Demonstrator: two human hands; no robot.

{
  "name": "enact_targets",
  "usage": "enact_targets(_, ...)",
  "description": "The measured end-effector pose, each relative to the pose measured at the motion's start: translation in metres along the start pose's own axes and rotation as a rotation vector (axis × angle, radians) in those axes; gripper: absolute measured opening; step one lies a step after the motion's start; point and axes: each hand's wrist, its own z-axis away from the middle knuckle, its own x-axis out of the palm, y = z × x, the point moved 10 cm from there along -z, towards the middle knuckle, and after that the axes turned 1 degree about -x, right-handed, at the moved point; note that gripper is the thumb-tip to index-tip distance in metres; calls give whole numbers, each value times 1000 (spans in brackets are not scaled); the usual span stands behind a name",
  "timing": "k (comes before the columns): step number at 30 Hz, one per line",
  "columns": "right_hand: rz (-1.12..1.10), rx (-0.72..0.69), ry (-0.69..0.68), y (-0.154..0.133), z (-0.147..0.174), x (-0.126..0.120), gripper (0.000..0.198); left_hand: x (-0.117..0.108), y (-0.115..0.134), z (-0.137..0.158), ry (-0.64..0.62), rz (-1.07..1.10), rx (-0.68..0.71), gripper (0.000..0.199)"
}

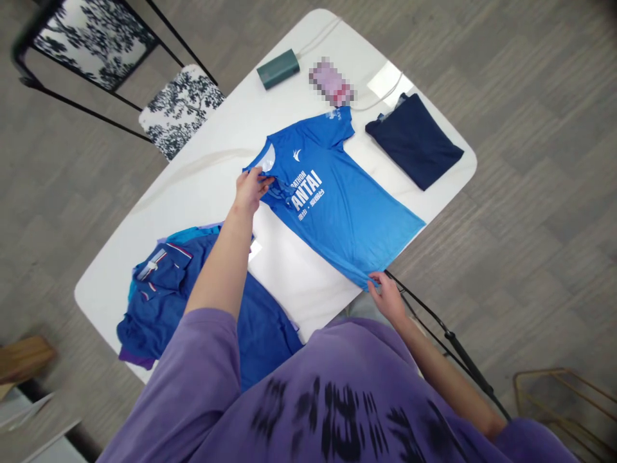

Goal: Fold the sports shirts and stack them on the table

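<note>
A bright blue T-shirt with white lettering lies spread on the white table, its collar toward the far left and its hem at the near right edge. My left hand is closed on the shirt by the collar and shoulder, where the cloth is bunched. At the hem's near corner, my right hand pinches the fabric. The near side of the shirt is partly folded inward by the left hand.
Dark blue polo shirts lie piled at the left, under my left arm. A folded navy garment sits at the right. Farther back are a green power bank, a blurred pink phone and a white cable. A patterned chair stands beyond.
</note>
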Motion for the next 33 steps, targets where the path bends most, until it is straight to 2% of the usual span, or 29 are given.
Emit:
enact_targets(5,51,101,81,40,-26,-29,34,98,-1,-43,-143,-83,-13,42)
enact_targets(7,166,138,120,51,-31,-40,42,118,-7,-44,-160,-196,55,43)
enact_targets(9,279,148,163,55,-32,-50,51,120,-8,-29,-80,-392,231,40)
enact_targets(11,340,128,180,53,-32,-56,53,112,-11,2,25,-621,442,38)
enact_targets(13,360,81,146,47,-32,-54,49,104,-25,36,66,-812,571,43)
enact_targets(15,368,-5,71,37,-33,-43,43,91,-44,57,81,-936,605,48)
enact_targets(17,373,-102,-17,26,-36,-26,39,77,-57,62,113,-1004,596,54)
enact_targets(19,379,-162,-77,16,-40,-9,38,64,-59,54,143,-1032,589,58)
enact_targets(22,398,-185,-100,5,-48,8,39,44,-46,25,177,-1022,592,59)
enact_targets(26,398,-219,-132,-9,-57,27,36,-14,-19,-26,378,-983,450,55)
enact_targets(27,396,-222,-143,-11,-58,31,35,-28,-14,-39,396,-990,406,53)
enact_targets(30,399,-196,-149,-11,-62,41,34,-51,-7,-69,279,-1056,363,46)
enact_targets(33,407,-156,-128,-6,-64,47,33,-61,-1,-82,156,-1085,393,37)
